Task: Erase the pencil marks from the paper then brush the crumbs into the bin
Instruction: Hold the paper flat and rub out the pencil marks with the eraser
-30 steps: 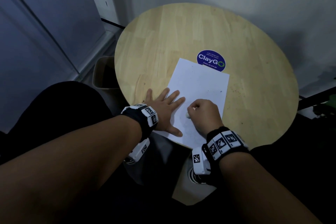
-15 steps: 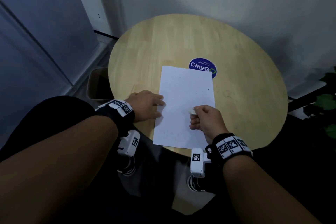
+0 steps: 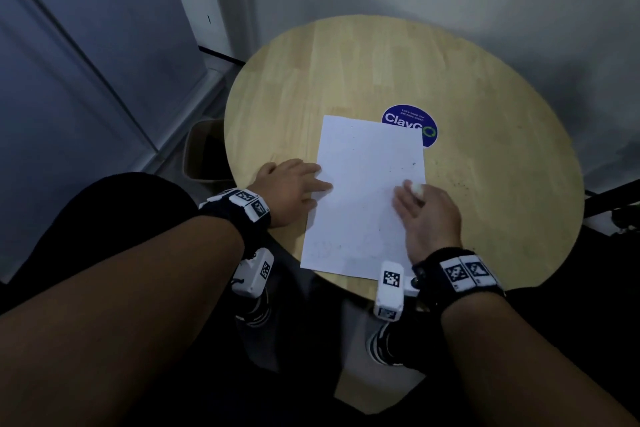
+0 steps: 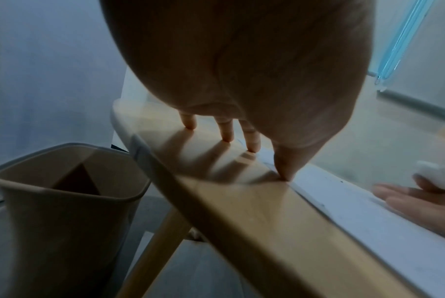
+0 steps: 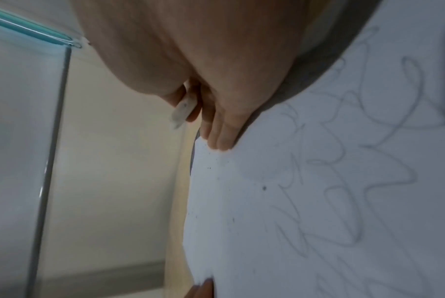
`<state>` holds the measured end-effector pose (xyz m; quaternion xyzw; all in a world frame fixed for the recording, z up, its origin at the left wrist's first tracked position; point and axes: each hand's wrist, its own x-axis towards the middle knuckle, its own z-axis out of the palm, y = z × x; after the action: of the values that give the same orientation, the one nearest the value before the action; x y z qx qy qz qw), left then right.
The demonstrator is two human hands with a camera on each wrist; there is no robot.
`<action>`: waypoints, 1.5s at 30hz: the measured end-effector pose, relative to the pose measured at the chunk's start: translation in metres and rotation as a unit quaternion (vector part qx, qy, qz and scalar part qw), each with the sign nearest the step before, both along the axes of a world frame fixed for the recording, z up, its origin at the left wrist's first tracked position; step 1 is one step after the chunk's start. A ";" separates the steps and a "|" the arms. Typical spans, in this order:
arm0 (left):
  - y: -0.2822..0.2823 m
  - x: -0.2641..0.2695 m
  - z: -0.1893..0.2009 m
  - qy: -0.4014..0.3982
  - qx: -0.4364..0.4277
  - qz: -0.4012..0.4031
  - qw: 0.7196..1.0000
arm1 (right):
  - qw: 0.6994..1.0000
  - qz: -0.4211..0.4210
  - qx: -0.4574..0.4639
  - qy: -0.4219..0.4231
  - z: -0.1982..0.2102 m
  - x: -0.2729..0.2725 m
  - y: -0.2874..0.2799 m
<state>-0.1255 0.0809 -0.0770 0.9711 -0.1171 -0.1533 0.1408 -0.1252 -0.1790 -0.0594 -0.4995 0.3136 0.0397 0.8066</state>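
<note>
A white paper [image 3: 363,163] lies on the round wooden table [image 3: 346,73], with faint pencil scribbles [image 5: 343,181] and dark crumbs [image 3: 414,163] on it. My left hand [image 3: 311,185] rests at the paper's left edge, fingertips [image 4: 227,138] on the wood and thumb on the sheet's border. My right hand [image 3: 412,199] lies on the paper's right side and pinches a small white eraser [image 3: 415,188] between thumb and forefinger, its other fingers [image 4: 407,197] stretched flat on the sheet. The eraser [image 5: 183,110] is lifted off the paper. A beige bin [image 3: 204,149] stands on the floor left of the table.
A blue round sticker [image 3: 408,121] sits beyond the paper's far corner. More dark crumbs [image 3: 460,184] are scattered on the wood right of the sheet. The bin [image 4: 63,201] is below the table's left rim. Walls close in behind and left.
My left hand slid off the sheet to its left edge. My right hand moved from the near part of the paper to its right side and spread its fingers, still holding the eraser.
</note>
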 end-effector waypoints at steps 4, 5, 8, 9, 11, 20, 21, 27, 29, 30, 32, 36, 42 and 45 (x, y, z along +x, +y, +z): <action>-0.001 0.005 0.001 -0.016 -0.034 0.034 0.999 | 0.939 0.334 0.063 0.058 0.007 -0.040 0.058; -0.001 0.006 0.001 -0.016 -0.031 0.036 0.999 | 0.918 0.384 0.071 0.066 0.004 -0.046 0.069; -0.002 0.007 0.000 -0.013 -0.029 0.043 0.999 | 0.949 0.301 0.065 0.062 -0.010 -0.036 0.073; -0.003 0.006 0.000 -0.011 -0.032 0.046 0.998 | 0.976 0.210 0.038 0.041 -0.016 -0.023 0.064; -0.003 0.005 -0.001 -0.009 -0.035 0.050 0.998 | 0.998 0.033 -0.050 -0.005 -0.018 0.001 0.041; -0.003 0.008 0.001 -0.015 -0.048 0.060 0.997 | 0.948 0.301 0.070 0.073 -0.011 -0.028 0.061; -0.003 0.007 0.000 -0.014 -0.050 0.063 0.997 | 0.976 0.209 0.037 0.045 -0.016 -0.018 0.054; -0.002 0.006 -0.003 -0.016 -0.048 0.065 0.997 | 0.998 0.040 -0.033 -0.020 -0.008 0.003 0.022; -0.003 0.007 -0.003 -0.018 -0.044 0.062 0.997 | 0.977 0.202 0.056 0.032 -0.001 -0.016 0.037; -0.003 0.008 -0.003 -0.018 -0.043 0.062 0.997 | 0.958 0.270 0.080 0.053 -0.002 -0.022 0.041; -0.004 0.008 -0.003 -0.017 -0.043 0.064 0.997 | 0.951 0.287 0.091 0.068 -0.009 -0.024 0.044; -0.003 0.006 -0.005 -0.011 -0.052 0.066 0.996 | 0.997 -0.022 -0.072 -0.015 -0.022 0.011 0.008; -0.003 0.007 -0.005 -0.007 -0.051 0.068 0.996 | 0.969 0.240 0.031 0.051 -0.004 -0.011 0.017; -0.003 0.007 -0.004 -0.006 -0.049 0.067 0.997 | 0.971 0.231 0.036 0.051 -0.015 -0.009 0.026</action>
<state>-0.1189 0.0778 -0.0813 0.9696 -0.0599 -0.1313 0.1977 -0.1342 -0.1532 -0.0742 -0.5261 0.2283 0.2617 0.7763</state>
